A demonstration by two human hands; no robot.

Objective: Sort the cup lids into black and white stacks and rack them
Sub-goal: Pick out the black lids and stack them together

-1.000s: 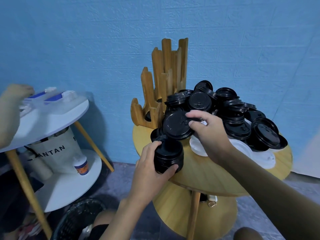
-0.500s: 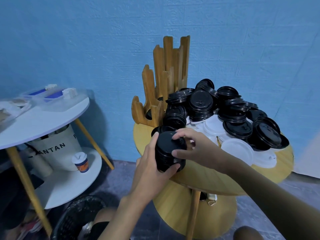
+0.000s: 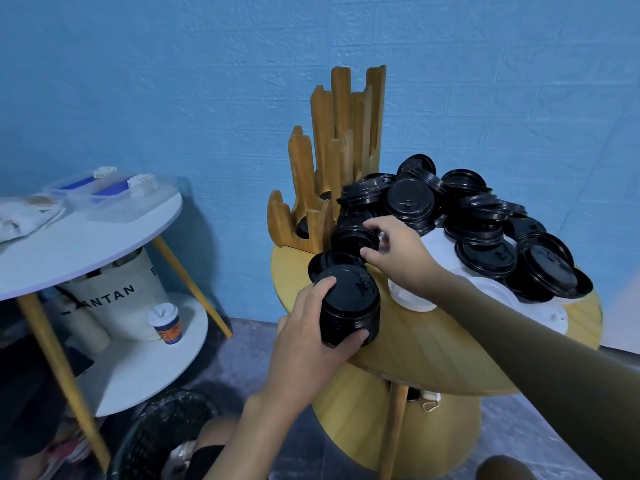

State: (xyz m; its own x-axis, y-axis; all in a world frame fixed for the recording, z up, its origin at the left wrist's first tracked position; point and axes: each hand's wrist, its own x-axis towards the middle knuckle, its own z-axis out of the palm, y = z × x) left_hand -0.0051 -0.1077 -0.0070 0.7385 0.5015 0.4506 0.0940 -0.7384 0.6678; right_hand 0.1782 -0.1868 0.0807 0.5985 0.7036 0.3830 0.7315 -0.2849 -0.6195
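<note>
Blue textured wall backs a round wooden counter heaped with cup lids, and the sorting looks to be in its early part. At the near left edge of the counter the left hand grips a stack of black lids, thumb on top and fingers curled round its side, the stack resting on the wood. Just beyond it the right hand reaches toward the far left, its fingers and thumb pinching the rim of a black lid that lies beside the foot of the wooden rack; that lid would seem to be the next one for the stack. So one black stack is under way and nothing more appears finished. A large loose pile of black lids covers the far and right side, and the white lids lie flat beneath and in front of it, apparently not yet gathered. The rack's tall slots stand bare; something dark shows in a low slot, too hidden to name. Most of the black lids, all the white ones and the racking are left.
</note>
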